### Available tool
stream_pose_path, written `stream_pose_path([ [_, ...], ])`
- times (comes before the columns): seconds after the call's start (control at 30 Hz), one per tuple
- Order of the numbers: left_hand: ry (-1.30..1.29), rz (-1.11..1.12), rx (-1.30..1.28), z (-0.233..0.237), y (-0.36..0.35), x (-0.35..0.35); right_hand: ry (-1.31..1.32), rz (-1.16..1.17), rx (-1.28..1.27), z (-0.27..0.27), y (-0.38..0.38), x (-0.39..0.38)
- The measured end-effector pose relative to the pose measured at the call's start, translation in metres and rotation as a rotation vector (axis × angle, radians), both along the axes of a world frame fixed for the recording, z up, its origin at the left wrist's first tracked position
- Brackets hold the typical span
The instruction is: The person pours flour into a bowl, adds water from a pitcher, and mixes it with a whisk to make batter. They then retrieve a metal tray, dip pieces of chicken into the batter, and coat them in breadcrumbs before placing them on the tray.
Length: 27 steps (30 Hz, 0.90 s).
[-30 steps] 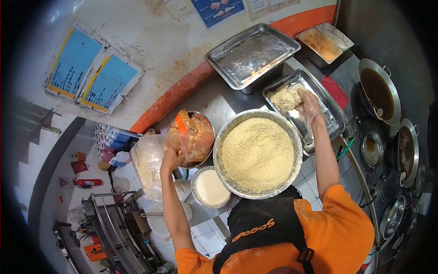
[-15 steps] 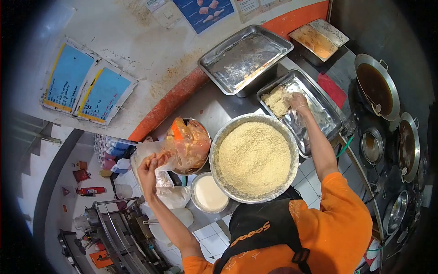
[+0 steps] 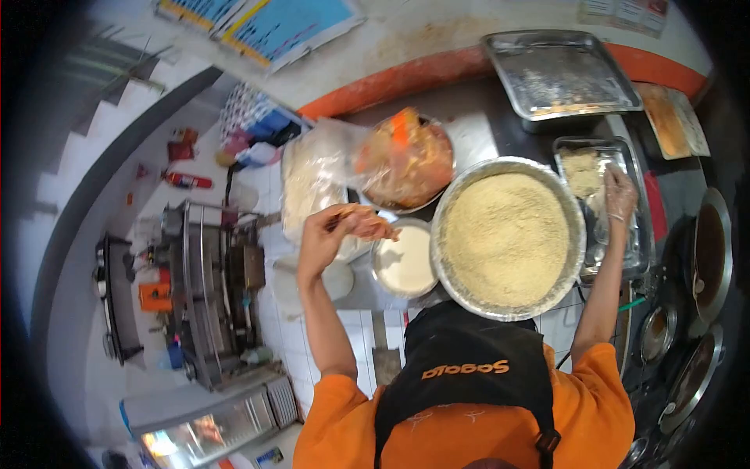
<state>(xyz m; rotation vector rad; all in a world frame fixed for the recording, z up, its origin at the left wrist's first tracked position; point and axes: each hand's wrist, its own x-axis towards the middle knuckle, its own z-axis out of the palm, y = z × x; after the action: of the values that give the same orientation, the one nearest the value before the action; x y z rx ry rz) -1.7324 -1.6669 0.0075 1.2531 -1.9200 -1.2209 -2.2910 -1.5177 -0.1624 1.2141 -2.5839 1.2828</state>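
My left hand (image 3: pixel 324 238) pinches a piece of raw marinated chicken (image 3: pixel 370 225), which hangs at the left edge of a small bowl of white batter (image 3: pixel 406 258). Behind the bowl stands a pan of raw marinated chicken (image 3: pixel 398 176) lined with a clear plastic bag (image 3: pixel 344 141). A large metal basin of pale breading (image 3: pixel 508 238) sits right in front of my body. Over the deep metal tray (image 3: pixel 637 227) at the right, my right hand (image 3: pixel 619 194) hangs with its fingers loosely apart and nothing visible in them. Breaded pieces (image 3: pixel 580 172) lie in that tray, left of the hand.
A shallow metal tray (image 3: pixel 562 74) stands at the back, beside a container with orange-brown contents (image 3: pixel 672 125). Woks of dark oil (image 3: pixel 711 254) line the right side. A plastic bag of pale powder (image 3: pixel 305 184) is left of the chicken pan.
My left hand has drawn a chicken piece out of the bag and moved it toward the batter bowl. My right hand has come away from the breaded pieces. The view has turned left.
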Motion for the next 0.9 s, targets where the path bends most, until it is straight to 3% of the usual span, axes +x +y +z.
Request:
stream_pose_path([
  [0.03, -0.009, 0.028, 0.01, -0.009, 0.005, 0.004, -0.118, 0.005, -0.054, 0.004, -0.001, 0.004],
  [0.13, -0.046, -0.026, 0.134, -0.038, 0.02, 0.007, -0.126, 0.041, -0.046, 0.052, 0.001, 0.046],
  [0.33, -0.371, -0.063, -0.158, -0.094, 0.064, -0.006, -0.23, 0.203, -0.083, 0.076, 0.002, 0.09],
  [0.4, -0.494, -0.264, -0.455, -0.127, 0.078, -0.006, -0.243, 0.257, -0.083, 0.08, 0.001, 0.104],
  [0.57, -0.4, -0.31, -0.449, -0.147, 0.091, -0.005, -0.201, 0.398, -0.026, 0.078, 0.005, 0.121],
  [0.63, -0.215, -0.087, -0.033, -0.133, 0.087, 0.002, -0.22, 0.391, 0.013, 0.084, 0.005, 0.13],
  [0.73, -0.206, 0.051, 0.005, -0.111, 0.071, 0.009, -0.221, 0.454, 0.026, 0.09, 0.003, 0.143],
  [0.83, -0.232, 0.139, -0.052, -0.13, 0.057, 0.018, -0.127, 0.821, 0.194, 0.087, -0.003, 0.161],
  [0.9, -0.466, 0.107, -0.139, -0.144, 0.055, 0.01, 0.094, 0.876, 0.323, 0.073, -0.011, 0.189],
])
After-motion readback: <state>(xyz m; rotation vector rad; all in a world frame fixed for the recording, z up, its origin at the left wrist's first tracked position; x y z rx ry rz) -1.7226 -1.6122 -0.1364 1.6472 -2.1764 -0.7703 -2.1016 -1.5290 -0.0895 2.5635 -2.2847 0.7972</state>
